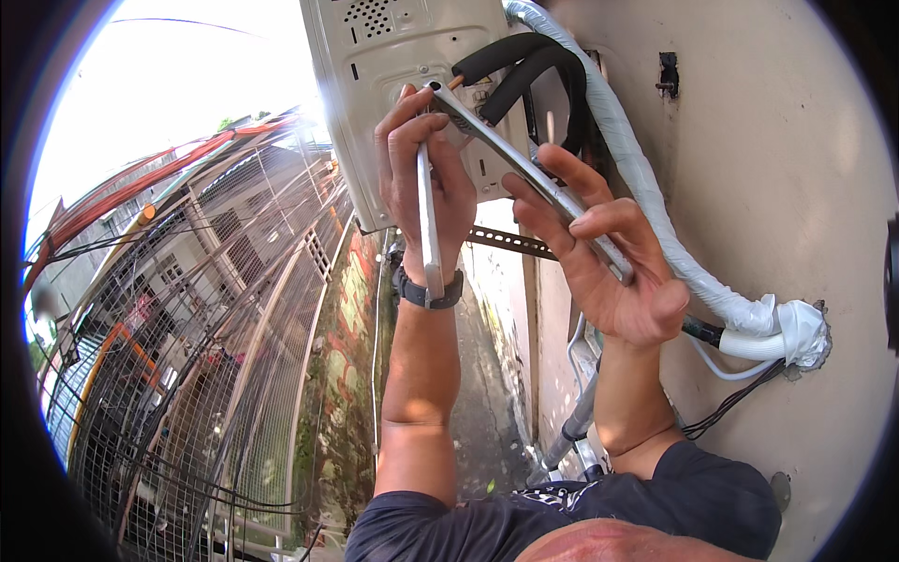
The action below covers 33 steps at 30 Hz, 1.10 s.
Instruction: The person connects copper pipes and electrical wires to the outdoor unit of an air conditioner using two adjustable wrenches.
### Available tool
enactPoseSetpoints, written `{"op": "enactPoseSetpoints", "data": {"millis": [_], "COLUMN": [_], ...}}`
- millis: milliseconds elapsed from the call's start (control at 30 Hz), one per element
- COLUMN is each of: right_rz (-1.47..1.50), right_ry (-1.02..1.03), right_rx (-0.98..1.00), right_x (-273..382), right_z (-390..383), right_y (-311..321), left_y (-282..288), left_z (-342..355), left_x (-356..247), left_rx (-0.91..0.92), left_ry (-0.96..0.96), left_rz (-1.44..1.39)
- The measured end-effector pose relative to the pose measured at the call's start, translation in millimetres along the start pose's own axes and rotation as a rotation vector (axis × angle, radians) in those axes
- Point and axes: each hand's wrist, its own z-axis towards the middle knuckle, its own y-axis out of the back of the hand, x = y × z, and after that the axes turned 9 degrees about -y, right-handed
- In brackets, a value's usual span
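Note:
Raised in front of the outdoor unit, my left hand (426, 178) is closed round a silver wrench (428, 220), whose handle points down past the wristwatch. A second long silver wrench (524, 164) slants from beside my left fingertips down across my right palm. My right hand (618, 253) holds that one loosely, its palm turned up and several fingers apart. The upper end of the slanted wrench is close to a copper pipe (456, 82) that comes out of black foam insulation (506, 56). My left fingers partly hide where the tools meet the fittings.
The pale metal outdoor unit (403, 37) hangs beside a beige wall (796, 187) on a perforated bracket (510, 242). A white-wrapped pipe bundle (646, 178) runs down into a wall hole. Wire mesh fencing (215, 328) and dangling cables stand to the left, with a narrow passage below.

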Motion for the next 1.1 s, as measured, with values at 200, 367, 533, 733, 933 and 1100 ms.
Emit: {"op": "enactPoseSetpoints", "data": {"millis": [200, 367, 533, 733, 933, 1100], "right_rz": [-0.433, -1.045, -1.013, -0.615, -0.538, -0.378], "right_ry": [-0.024, 0.074, 0.609, 0.579, 0.392, 0.530], "right_rx": [-0.082, -0.219, -0.314, 0.038, 0.086, -0.438], "right_x": [10.0, 16.0, 5.1, 28.5, 21.0, 20.8], "right_z": [-3.5, 0.6, 27.4, 76.0, 149.8, 130.7], "right_y": [-4.6, -13.4, 1.2, -33.3, -18.9, -67.3], "left_y": [25.2, 33.0, 18.4, -0.1, -5.6, -3.3], "left_z": [7.0, 7.4, 7.4, 4.2, -3.2, -2.2], "left_x": [-27.9, -39.9, -52.3, -63.2, -61.6, -58.9], "left_rx": [-0.005, 0.031, 0.042, -0.095, -0.153, -0.231], "left_ry": [-0.107, -0.090, -0.018, 0.074, 0.008, 0.072], "left_rz": [-0.032, -0.459, -0.488, -0.479, -0.458, -0.530]}}
